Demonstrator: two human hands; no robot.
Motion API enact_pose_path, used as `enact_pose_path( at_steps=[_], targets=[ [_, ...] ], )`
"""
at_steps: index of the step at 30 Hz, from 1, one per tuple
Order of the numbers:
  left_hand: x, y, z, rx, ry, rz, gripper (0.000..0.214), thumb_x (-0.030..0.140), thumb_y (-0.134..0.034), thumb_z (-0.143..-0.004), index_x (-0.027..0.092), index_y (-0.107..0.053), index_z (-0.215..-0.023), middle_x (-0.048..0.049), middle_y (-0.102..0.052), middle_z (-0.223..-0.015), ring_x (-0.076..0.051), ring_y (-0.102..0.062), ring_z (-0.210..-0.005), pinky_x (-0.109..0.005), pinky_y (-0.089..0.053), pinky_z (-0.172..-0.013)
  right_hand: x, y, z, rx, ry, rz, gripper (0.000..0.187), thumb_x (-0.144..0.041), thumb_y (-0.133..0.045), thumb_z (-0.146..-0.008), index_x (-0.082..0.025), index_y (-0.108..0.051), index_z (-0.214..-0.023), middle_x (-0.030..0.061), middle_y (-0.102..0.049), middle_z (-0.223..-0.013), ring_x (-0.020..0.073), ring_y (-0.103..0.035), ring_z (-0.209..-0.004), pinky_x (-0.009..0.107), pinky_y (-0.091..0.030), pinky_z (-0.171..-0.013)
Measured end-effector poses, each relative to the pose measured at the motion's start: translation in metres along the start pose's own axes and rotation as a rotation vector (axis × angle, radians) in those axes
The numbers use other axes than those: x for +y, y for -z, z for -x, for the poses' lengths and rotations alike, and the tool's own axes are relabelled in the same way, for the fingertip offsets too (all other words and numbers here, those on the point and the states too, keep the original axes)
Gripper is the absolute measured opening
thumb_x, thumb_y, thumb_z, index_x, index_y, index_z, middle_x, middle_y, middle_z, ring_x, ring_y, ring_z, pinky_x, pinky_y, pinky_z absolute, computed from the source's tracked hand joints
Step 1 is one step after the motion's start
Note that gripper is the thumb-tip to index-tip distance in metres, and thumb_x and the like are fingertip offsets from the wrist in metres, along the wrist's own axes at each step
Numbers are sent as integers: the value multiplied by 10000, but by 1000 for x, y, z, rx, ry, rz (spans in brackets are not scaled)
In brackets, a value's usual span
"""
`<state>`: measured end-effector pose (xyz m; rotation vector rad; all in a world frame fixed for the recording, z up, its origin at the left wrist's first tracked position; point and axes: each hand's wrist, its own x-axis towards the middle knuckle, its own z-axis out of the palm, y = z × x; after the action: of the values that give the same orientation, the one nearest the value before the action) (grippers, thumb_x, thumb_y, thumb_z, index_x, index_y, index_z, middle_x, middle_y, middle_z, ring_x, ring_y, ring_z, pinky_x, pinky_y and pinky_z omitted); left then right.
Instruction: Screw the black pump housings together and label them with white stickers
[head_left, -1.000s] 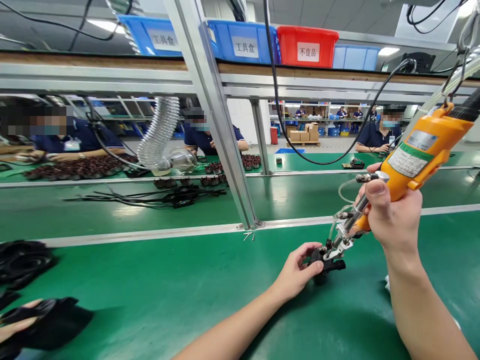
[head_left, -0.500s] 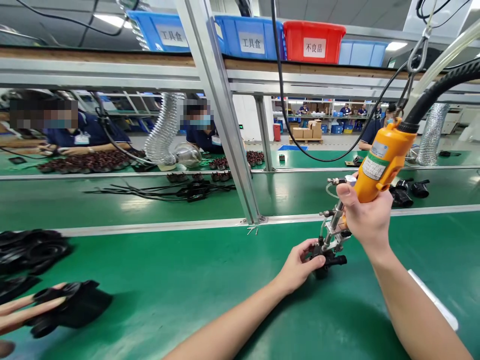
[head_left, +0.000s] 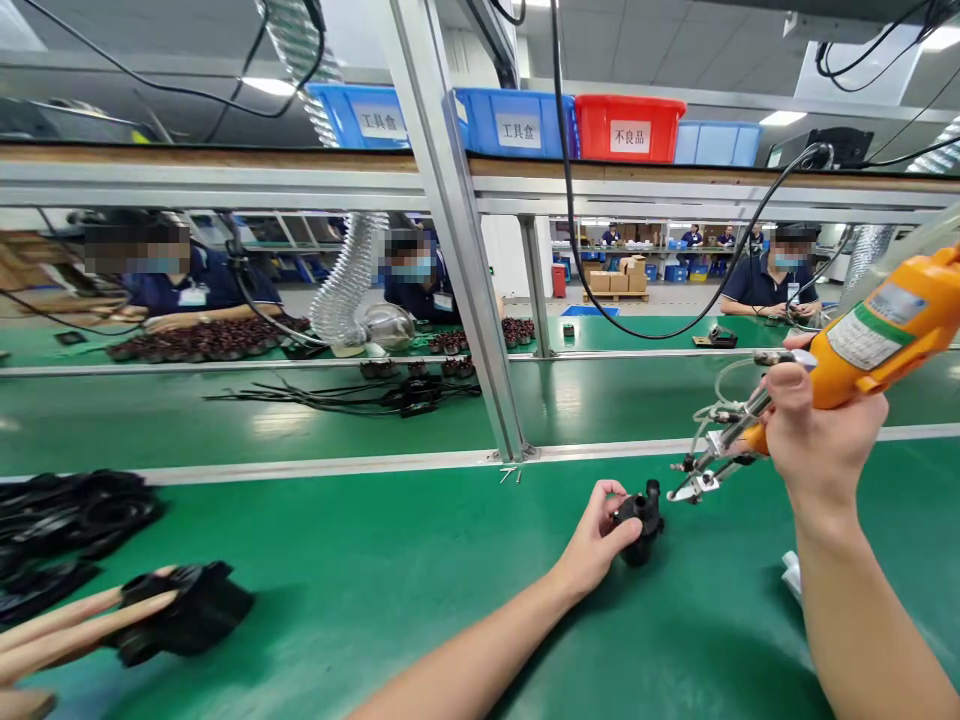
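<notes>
My left hand (head_left: pixel 596 545) is closed on a small black plastic part (head_left: pixel 639 518) that rests on the green table (head_left: pixel 420 590). My right hand (head_left: pixel 817 440) grips an orange electric screwdriver (head_left: pixel 874 335), tilted with its metal tip (head_left: pixel 694 487) pointing left, just right of the part and clear of it. Thin clear tubes run along the tip. A black cable and hose lead up from the tool's rear, out of view.
Another person's fingers (head_left: pixel 52 625) at the lower left touch a black part (head_left: pixel 187 610); more black parts (head_left: pixel 67 510) lie behind. An aluminium post (head_left: pixel 469 300) stands in the middle. Beyond it are green belts, black cables (head_left: pixel 360 395), seated workers and shelf bins (head_left: pixel 628 127).
The screwdriver has lifted off the black part and swung right, tilting flatter. My left hand still holds the part, which has turned slightly. The other person's black part slid right.
</notes>
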<state>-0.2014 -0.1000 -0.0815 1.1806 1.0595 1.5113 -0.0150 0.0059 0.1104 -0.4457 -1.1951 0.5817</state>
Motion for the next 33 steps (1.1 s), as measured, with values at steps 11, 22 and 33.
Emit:
enact_pose_path(
  at_steps=[11,22,33],
  targets=[
    [-4,6,-7,-19,84,-14,831,482,-882,-757,242,-511,-1461,-106,-658,-1262,-278,-616,-1205,-369,-469,-1018,-8,-9,14,-167,-164,-163,513,-642,-807,-783,-226,-628,-1025,-60,-483,-605,96,-415,-401,247,-381,-358],
    [-2,9,-9,-19,80,-56,839,447,-902,-740,207,-553,-1465,-123,-687,-1317,-305,-603,-1271,-437,-412,-1141,-10,-17,14,-173,-160,-145,561,-652,-836,-726,-218,-622,-1010,-26,-544,-674,129,-513,-488,278,-452,-442],
    [-2,9,-11,-42,101,-11,800,424,-921,-719,208,-604,-1420,-123,-713,-1296,-335,-609,-1265,-480,-396,-1153,-9,-23,20,-239,-168,-123,536,-608,-862,-731,-206,-607,-977,-29,-561,-673,104,-481,-480,258,-447,-454]
  ],
)
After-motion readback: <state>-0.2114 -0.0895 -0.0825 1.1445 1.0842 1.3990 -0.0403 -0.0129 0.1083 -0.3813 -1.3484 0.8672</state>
